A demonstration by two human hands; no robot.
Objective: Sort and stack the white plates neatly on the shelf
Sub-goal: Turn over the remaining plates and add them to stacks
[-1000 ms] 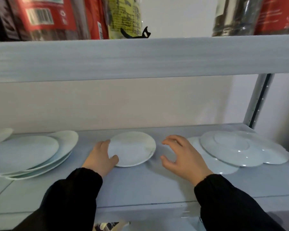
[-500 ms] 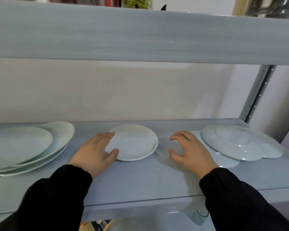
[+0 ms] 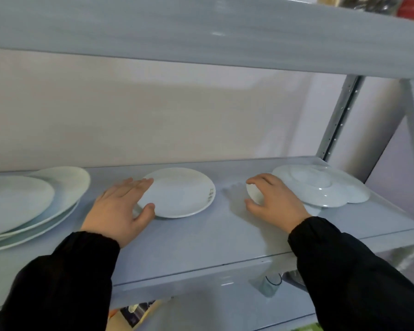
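White plates are what both hands are working on, and the small round plate (image 3: 177, 192) in the middle of the shelf (image 3: 201, 240) serves as the landmark here. The left hand (image 3: 120, 206) lies spread at that plate's left rim, fingers flat over the edge and thumb tucked against the near side; it touches the plate but has not closed round it, likely steadying it or getting ready to slide it. To the right of the round plate, clearly apart from it, the right hand (image 3: 273, 201) curls fingers and thumb round the left rim of a plate (image 3: 255, 194) lying beneath the flower-shaped dish; whether it truly pinches the rim or only cups it cannot be told. That grip looks meant to draw the lower plate out. The flower-shaped dish (image 3: 320, 185) sits further right, on top of that plate. Far to the left of the round plate, a loose stack of large plates (image 3: 34, 201) rests with edges offset, so sorting looks unfinished. The shelf holds only these plates.
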